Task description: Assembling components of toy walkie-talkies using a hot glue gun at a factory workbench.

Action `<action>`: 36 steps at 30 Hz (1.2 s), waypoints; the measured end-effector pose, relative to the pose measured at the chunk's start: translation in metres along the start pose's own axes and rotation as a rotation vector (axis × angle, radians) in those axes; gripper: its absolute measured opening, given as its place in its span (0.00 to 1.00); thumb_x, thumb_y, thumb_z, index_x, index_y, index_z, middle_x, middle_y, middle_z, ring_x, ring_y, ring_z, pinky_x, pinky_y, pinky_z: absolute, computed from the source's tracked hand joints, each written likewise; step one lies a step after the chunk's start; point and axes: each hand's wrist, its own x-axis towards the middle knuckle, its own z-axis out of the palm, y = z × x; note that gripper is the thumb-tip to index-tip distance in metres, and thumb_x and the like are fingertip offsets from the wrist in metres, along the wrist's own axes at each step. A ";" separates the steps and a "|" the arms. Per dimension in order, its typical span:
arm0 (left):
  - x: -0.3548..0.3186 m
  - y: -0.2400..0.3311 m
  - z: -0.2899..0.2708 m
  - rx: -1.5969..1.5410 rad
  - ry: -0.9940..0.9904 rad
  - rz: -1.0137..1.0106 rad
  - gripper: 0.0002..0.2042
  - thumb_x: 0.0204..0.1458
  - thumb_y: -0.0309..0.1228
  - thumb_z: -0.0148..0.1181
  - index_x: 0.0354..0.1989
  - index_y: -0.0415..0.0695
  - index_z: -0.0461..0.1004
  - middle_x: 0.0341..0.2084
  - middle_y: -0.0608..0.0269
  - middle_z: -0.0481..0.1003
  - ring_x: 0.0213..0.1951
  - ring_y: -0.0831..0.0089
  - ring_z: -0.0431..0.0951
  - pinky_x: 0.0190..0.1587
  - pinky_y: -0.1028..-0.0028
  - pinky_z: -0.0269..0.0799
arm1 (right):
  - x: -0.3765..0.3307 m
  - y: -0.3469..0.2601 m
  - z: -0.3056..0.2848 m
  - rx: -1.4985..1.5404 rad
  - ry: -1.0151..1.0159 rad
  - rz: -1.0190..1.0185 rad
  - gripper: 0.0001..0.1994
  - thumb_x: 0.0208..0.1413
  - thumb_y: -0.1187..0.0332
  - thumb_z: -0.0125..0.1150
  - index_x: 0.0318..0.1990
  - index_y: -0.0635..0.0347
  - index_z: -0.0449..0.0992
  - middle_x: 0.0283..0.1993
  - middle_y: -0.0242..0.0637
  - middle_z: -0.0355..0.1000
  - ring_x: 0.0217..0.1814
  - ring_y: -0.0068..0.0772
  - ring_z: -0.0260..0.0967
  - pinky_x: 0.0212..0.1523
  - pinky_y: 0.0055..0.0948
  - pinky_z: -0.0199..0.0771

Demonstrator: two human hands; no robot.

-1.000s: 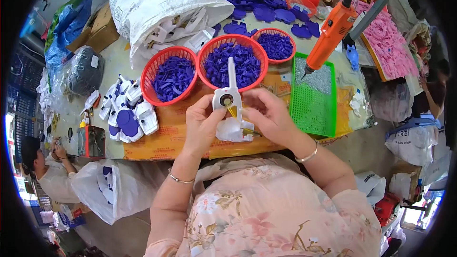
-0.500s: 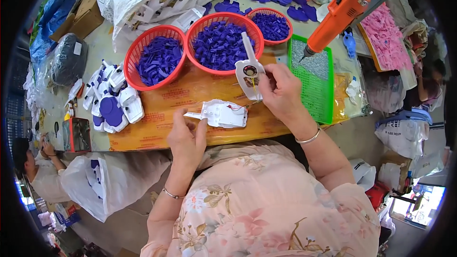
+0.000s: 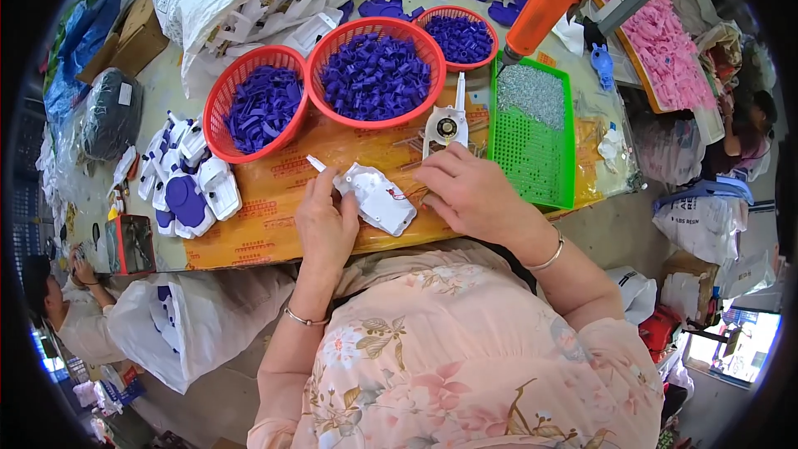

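Observation:
A white plastic housing half (image 3: 381, 202) with a narrow handle lies tilted on the table, hollow side up, with thin red wires at its right end. My left hand (image 3: 326, 223) grips it at the handle end, thumb against its side. Beyond my right hand, the matching white housing half (image 3: 459, 108) rests with its handle pointing away; a round dark motor-like part (image 3: 447, 126) sits in it. My right hand (image 3: 475, 193) is between the two halves, fingers bent together by the thin wires. What its fingertips pinch is too small to make out.
Red baskets (image 3: 214, 129) of purple plastic parts stand behind the halves. A green tray (image 3: 568, 162) of small metal screws lies to the right, under a hanging orange electric screwdriver (image 3: 555, 0). White and purple housings (image 3: 189, 199) are piled left. Co-workers sit at both sides.
My right hand has set the motor-side half down on the table and moved nearer to the wires. My left hand has taken hold of the other half and turned it, its right end nearer me.

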 end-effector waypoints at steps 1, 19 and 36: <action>0.001 -0.001 0.000 -0.045 0.014 -0.025 0.17 0.44 0.20 0.57 0.46 0.37 0.68 0.25 0.51 0.71 0.25 0.61 0.73 0.27 0.66 0.69 | -0.002 0.004 0.006 -0.090 -0.070 0.009 0.16 0.39 0.73 0.64 0.39 0.59 0.72 0.35 0.36 0.70 0.41 0.39 0.66 0.34 0.32 0.71; 0.014 0.035 -0.024 -0.868 0.234 -0.125 0.31 0.47 0.14 0.51 0.61 0.35 0.50 0.38 0.53 0.73 0.40 0.71 0.76 0.40 0.77 0.72 | 0.008 0.006 0.007 1.410 -0.244 0.557 0.18 0.55 0.81 0.46 0.52 0.58 0.72 0.25 0.25 0.65 0.20 0.13 0.65 0.22 0.14 0.67; 0.014 0.034 -0.003 -0.705 -0.029 -0.215 0.10 0.51 0.21 0.52 0.42 0.33 0.71 0.30 0.62 0.75 0.29 0.82 0.73 0.31 0.80 0.69 | 0.004 -0.002 0.012 1.524 -0.150 0.571 0.07 0.57 0.77 0.50 0.41 0.63 0.72 0.30 0.29 0.72 0.21 0.15 0.68 0.23 0.16 0.70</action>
